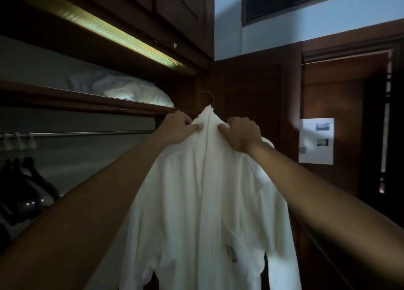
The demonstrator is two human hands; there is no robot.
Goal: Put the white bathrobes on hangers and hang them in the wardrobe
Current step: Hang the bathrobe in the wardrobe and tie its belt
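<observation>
A dim room of dark wood panelling surrounds an open wardrobe on the left, where a metal hanging rail (87,134) runs under a shelf holding a white pillow (122,88). A lit strip lamp (122,38) glows above, and a slatted air vent (284,3) sits high on the pale far wall. In the middle, a white towelling bathrobe (207,202) hangs in the air in front of the wardrobe, already draped on a hanger whose dark curved hook (206,97) rises from the collar. The left hand (179,127) and right hand (240,134) each pinch the collar fabric beside the hook. Dressing the hanger seems done; hooking it onto the rail remains. Other robes are not in view.
</observation>
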